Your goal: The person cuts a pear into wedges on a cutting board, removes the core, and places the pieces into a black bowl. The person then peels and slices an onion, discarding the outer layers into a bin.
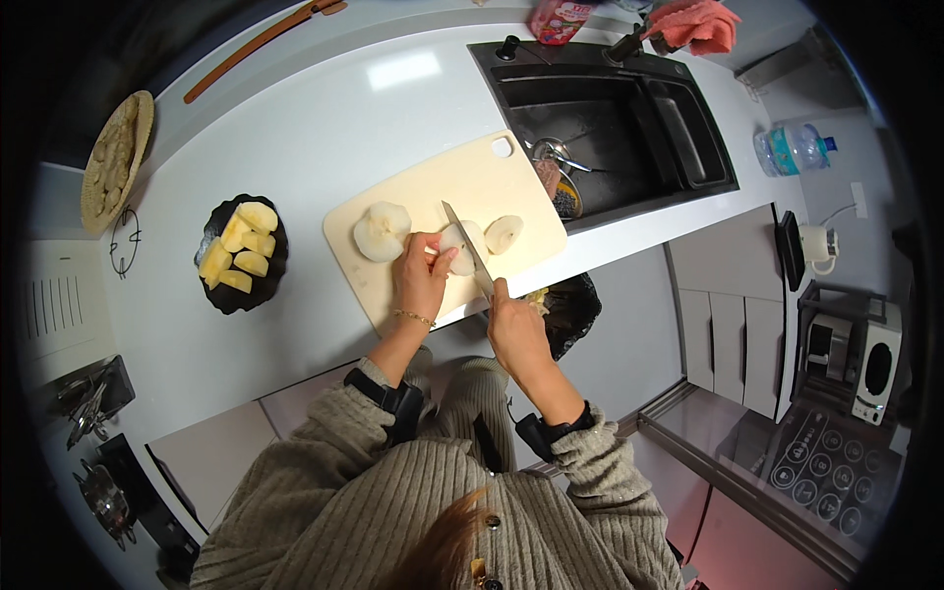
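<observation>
A cream cutting board (413, 181) lies on the white counter, near the sink. My left hand (419, 276) holds a peeled pale fruit piece (459, 254), possibly pear, with the fingertips against its left side. In my right hand (518, 324) is a kitchen knife (466, 237), gripped by the handle. Its blade lies across the fruit, close to my left fingers; how deep it sits is hard to tell. To the blade's right rests a cut fruit slice (504, 234). A larger peeled fruit piece (382, 230) sits on the board's left side.
Left of the board, a dark scalloped dish (245, 301) holds several pale-yellow fruit chunks (236, 234). The black sink (612, 133) contains dishes. A black bag-lined bin (579, 310) with scraps stands below the counter edge, beside my right hand. A woven basket (90, 203) is far left.
</observation>
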`<state>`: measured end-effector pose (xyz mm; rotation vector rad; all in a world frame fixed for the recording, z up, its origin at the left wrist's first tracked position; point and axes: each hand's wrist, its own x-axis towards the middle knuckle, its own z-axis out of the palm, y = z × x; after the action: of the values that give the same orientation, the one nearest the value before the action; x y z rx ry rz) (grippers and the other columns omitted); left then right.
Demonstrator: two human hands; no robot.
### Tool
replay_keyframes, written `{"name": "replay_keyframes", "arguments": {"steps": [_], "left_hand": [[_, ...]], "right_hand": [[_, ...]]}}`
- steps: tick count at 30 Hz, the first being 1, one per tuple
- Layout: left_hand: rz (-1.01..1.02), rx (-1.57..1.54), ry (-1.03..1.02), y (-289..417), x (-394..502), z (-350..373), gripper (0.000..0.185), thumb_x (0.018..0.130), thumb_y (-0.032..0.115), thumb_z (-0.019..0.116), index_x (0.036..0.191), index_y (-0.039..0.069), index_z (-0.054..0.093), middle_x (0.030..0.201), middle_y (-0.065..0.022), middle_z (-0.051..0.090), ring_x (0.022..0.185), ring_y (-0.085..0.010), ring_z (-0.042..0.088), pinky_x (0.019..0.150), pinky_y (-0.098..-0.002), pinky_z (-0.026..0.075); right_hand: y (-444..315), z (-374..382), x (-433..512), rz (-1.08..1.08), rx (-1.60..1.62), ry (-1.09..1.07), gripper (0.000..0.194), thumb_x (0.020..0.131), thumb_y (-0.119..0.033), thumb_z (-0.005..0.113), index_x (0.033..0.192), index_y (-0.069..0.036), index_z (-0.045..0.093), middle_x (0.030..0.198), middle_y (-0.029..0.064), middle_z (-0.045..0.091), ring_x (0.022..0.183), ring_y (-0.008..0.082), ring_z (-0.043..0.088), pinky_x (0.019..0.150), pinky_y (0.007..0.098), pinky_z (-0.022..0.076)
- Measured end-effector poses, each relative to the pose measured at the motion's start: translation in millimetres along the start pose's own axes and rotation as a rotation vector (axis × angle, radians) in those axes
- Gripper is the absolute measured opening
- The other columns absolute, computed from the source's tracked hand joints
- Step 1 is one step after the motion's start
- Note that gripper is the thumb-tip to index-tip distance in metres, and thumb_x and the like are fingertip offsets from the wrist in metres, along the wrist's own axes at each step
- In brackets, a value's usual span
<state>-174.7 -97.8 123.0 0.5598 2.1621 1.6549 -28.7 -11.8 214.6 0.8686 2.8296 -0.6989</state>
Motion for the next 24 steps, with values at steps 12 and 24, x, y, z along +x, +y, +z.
{"name": "replay_keyframes", "arguments": {"steps": [12,24], "left_hand": [[0.017,0.109,-0.115,9,6,-8,0.048,0.094,0.006,0.075,0.138,0.007,0.058,0.114,-0.0085,0.059,0.075,-0.0133,0.067,0.061,-0.0266,0.059],[-0.138,-0.152,-0.373,16,4,-32,0.040,0.090,-0.003,0.078,0.121,0.001,0.053,0.105,-0.0088,0.070,0.091,-0.0114,0.070,0.077,-0.0230,0.057]], "right_hand": [[-2,6,-7,0.090,0.170,0.100,0.035,0.105,-0.016,0.053,0.139,-0.007,0.051,0.076,0.0262,0.067,0.072,0.0472,0.067,0.067,0.0552,0.0514],[16,-27,-37,0.327,0.756,0.102,0.024,0.110,-0.017,0.047,0.126,-0.001,0.054,0.071,0.0125,0.064,0.065,0.0294,0.065,0.065,0.0393,0.0504]]}}
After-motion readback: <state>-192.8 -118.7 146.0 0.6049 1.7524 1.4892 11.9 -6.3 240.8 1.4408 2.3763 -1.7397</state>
